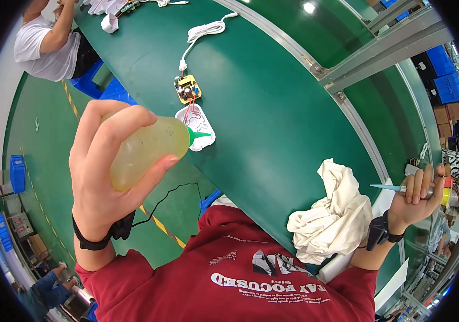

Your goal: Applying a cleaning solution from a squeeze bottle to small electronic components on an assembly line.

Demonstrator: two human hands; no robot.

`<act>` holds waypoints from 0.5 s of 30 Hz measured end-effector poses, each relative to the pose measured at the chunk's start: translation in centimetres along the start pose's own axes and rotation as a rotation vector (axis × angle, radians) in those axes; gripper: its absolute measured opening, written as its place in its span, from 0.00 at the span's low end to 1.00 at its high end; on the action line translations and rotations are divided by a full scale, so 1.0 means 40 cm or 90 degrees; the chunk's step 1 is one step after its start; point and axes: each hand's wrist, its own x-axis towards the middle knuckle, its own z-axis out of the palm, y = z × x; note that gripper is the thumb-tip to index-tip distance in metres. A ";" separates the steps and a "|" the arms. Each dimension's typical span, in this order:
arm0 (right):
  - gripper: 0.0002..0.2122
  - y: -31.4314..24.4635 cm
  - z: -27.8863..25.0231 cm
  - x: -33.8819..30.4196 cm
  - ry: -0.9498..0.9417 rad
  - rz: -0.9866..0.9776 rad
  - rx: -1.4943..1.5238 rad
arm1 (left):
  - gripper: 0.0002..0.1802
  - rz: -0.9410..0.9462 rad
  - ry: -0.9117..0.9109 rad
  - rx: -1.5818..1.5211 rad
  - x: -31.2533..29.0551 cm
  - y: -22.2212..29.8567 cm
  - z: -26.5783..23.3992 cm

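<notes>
You wear a dark-red short-sleeved T-shirt (186, 276) bearing white lettering (272, 284) and a black-and-white graphic (267, 262). Your left wrist carries a black strap (91, 245), thin black cable (178, 186) alongside; your right, a black wristband (397, 236) with boxy module (378, 231).

Kinda big crumpled cream cloth (330, 217) at 4 o'clock on the green table (272, 112). Someone in a white tee (47, 51) is over at 10 o'clock, blue stool (87, 83) right by them. Metal beam (387, 56) around 2, and another blue bin (17, 173) way out at 9.
</notes>
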 end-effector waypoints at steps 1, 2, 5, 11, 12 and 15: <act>0.07 0.001 -0.001 0.000 -0.003 0.000 0.003 | 0.27 0.000 0.000 0.001 0.000 0.001 0.001; 0.07 0.002 0.000 0.000 -0.005 0.001 0.006 | 0.27 -0.001 -0.004 0.004 0.001 0.001 0.000; 0.07 0.002 0.005 -0.001 0.004 -0.002 0.001 | 0.27 -0.002 -0.012 0.011 0.004 0.002 -0.003; 0.07 0.004 -0.001 -0.005 0.001 -0.001 0.009 | 0.27 -0.001 -0.009 0.018 -0.002 0.007 -0.001; 0.07 0.005 -0.001 -0.005 -0.001 -0.001 0.012 | 0.27 -0.002 -0.010 0.019 -0.003 0.008 0.000; 0.07 0.008 -0.003 -0.006 -0.008 -0.001 0.018 | 0.27 0.002 -0.004 0.020 -0.007 0.007 0.003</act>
